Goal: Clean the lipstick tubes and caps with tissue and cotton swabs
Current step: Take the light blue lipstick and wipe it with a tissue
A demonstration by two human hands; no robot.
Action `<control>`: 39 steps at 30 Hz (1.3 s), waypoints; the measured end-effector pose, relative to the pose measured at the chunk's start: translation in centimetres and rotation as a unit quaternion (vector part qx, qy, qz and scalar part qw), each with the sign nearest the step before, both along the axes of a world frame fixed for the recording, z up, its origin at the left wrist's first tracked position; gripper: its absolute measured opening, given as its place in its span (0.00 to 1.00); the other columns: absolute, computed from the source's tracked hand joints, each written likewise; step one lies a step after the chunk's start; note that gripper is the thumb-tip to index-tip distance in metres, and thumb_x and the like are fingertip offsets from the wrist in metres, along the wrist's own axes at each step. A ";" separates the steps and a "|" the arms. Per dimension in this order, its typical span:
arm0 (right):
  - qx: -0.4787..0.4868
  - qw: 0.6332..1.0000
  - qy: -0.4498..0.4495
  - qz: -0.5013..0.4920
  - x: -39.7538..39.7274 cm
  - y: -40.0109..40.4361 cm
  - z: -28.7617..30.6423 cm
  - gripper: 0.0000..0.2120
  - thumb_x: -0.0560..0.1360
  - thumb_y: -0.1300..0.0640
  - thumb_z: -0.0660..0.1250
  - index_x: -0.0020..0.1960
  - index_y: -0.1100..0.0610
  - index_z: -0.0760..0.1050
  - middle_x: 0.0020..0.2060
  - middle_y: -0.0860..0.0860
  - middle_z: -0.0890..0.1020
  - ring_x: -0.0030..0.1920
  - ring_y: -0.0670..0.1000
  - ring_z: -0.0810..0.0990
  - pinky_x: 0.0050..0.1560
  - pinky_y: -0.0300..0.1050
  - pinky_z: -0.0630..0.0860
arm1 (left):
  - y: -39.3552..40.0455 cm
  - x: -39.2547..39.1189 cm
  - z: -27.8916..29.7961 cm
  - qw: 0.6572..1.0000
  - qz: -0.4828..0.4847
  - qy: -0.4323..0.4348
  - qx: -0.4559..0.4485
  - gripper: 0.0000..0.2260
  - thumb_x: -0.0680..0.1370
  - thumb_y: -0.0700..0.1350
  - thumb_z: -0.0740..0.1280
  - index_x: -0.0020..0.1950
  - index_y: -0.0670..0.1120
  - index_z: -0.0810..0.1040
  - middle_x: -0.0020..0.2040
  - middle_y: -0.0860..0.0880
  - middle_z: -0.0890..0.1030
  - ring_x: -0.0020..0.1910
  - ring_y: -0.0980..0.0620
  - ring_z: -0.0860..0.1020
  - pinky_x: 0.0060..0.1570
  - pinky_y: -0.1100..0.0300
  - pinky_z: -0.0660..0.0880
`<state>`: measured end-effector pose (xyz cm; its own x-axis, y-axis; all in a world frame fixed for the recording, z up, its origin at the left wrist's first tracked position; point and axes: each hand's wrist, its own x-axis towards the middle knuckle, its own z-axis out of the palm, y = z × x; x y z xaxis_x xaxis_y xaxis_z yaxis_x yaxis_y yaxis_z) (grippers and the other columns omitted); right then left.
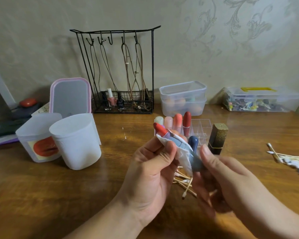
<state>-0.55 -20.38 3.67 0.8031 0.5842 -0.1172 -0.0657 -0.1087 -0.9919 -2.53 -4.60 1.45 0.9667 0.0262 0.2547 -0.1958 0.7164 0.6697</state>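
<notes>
A brown wooden table [59,195] stands against beige floral-patterned wallpaper [231,40].

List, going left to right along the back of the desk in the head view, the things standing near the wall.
Pink-framed mirror → black wire jewellery rack → stacked clear plastic boxes → clear lidded box with a yellow handle.

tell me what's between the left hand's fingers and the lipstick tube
A white tissue, wrapped round the blue-grey lipstick tube that the left hand holds, as the head view shows.
</notes>
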 end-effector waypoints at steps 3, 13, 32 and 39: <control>-0.040 0.978 -0.190 -0.072 -0.3 0.6 0.2 0.21 0.74 0.33 0.60 0.37 0.49 0.77 0.26 0.51 0.72 0.25 0.49 0.69 0.24 0.37 0.64 | -0.1 -0.1 0.0 1.000 0.004 0.008 0.003 0.22 0.62 0.45 0.81 0.52 0.41 0.83 0.55 0.42 0.82 0.53 0.47 0.78 0.55 0.57 0.76; 0.037 0.999 0.009 -0.022 -0.2 0.4 0.3 0.23 0.71 0.35 0.66 0.33 0.55 0.76 0.24 0.56 0.70 0.20 0.52 0.67 0.23 0.34 0.56 | -0.6 -0.1 -0.3 1.000 0.020 -0.007 0.017 0.15 0.66 0.44 0.79 0.46 0.38 0.82 0.49 0.40 0.81 0.50 0.45 0.78 0.54 0.56 0.75; 0.118 0.979 0.147 0.072 -0.1 0.2 0.0 0.16 0.70 0.44 0.66 0.35 0.57 0.75 0.24 0.52 0.60 0.20 0.48 0.63 0.21 0.36 0.59 | -0.8 -0.6 0.2 0.998 0.011 -0.036 0.043 0.22 0.67 0.47 0.77 0.58 0.40 0.81 0.48 0.45 0.83 0.44 0.51 0.81 0.44 0.62 0.79; 0.203 0.952 0.162 0.163 1.4 -0.6 -0.5 0.18 0.77 0.43 0.62 0.44 0.58 0.76 0.26 0.49 0.66 0.23 0.49 0.65 0.24 0.42 0.56 | -0.5 -0.3 0.6 0.989 0.089 0.017 0.114 0.08 0.73 0.48 0.72 0.44 0.43 0.83 0.36 0.41 0.79 0.33 0.47 0.76 0.37 0.57 0.74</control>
